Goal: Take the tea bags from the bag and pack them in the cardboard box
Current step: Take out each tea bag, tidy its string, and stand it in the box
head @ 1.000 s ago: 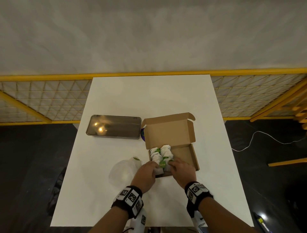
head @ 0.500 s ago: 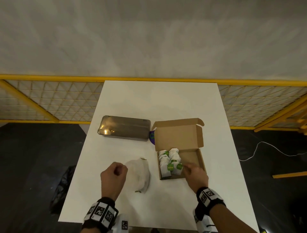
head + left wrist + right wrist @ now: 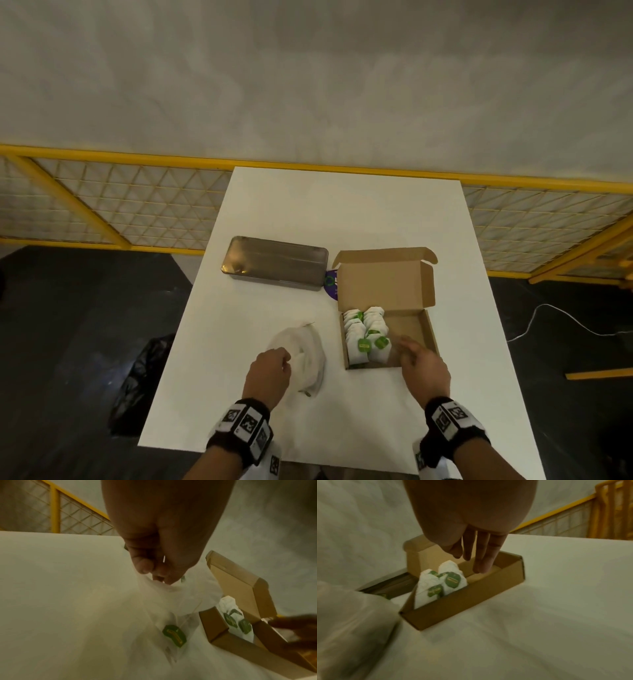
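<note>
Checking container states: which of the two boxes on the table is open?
The cardboard box, right of the metal tin. Its lid stands up, showing tea bags inside. The tin's lid is shut.

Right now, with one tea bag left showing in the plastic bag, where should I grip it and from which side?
Probably by its green tag, which shows through the plastic bag and is stiffer than the soft pouch. Come in through the mouth that the left hand pinches, not from the side facing the cardboard box. The free right hand seems best placed.
</note>
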The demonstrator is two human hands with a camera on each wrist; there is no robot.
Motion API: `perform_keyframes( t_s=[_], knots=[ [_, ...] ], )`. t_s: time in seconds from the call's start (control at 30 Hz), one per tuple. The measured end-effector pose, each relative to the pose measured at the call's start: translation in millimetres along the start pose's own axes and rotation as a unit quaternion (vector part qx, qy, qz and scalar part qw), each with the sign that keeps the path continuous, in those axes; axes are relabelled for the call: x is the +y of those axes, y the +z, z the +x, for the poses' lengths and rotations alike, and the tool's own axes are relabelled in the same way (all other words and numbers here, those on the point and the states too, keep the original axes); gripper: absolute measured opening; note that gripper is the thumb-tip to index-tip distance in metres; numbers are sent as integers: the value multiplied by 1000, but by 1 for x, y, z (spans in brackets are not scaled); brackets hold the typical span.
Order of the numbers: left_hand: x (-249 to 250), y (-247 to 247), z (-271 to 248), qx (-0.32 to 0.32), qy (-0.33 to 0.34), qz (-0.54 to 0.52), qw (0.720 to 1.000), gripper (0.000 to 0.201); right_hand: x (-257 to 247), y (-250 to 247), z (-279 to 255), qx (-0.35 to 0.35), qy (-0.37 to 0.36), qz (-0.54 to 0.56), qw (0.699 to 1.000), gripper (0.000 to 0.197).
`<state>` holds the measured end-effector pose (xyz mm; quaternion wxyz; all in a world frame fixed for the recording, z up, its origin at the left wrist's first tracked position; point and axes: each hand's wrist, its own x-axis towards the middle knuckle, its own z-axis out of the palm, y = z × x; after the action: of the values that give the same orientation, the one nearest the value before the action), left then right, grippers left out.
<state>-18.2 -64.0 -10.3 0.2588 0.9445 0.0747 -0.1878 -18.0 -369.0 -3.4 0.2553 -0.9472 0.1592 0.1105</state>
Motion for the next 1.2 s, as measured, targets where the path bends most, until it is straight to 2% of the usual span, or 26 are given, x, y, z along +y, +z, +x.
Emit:
perform_keyframes(
  t_s=[0.13,0.23,0.33,0.43,0.5,0.6,0.77,0.9,1.1,1.2],
  knots=[
    [9,9,11,-43,8,43,998,36,-45,0,-15,23,-91,55,994,24],
    [17,16,19,-79,13,77,994,36,-91,11,-31,-41,-188,78,978,18],
    [25,24,27,-101,30,67,992,33,-125,31,-41,-114,-238,7,964,24],
    [31,26,27,-112,-6,83,990,28,-133,52,-44,-134,-209,-86,965,23],
    [28,30,25,-123,-29,79,989,31,-129,61,-47,-136,-193,-108,966,19],
    [23,35,24,-121,-44,60,990,37,-119,68,-49,-147,-170,-85,971,20],
    [15,36,23,-95,-50,87,990,25,-111,70,-49,-155,-170,-43,972,10],
    [12,33,20,-68,-40,82,994,24,-114,69,-48,-149,-161,-8,976,6],
    [13,38,17,-108,9,122,987,38,-117,74,-48,-140,-162,11,977,5],
    [14,37,16,-101,-14,111,989,33,-116,77,-48,-147,-162,14,976,3]
  ],
)
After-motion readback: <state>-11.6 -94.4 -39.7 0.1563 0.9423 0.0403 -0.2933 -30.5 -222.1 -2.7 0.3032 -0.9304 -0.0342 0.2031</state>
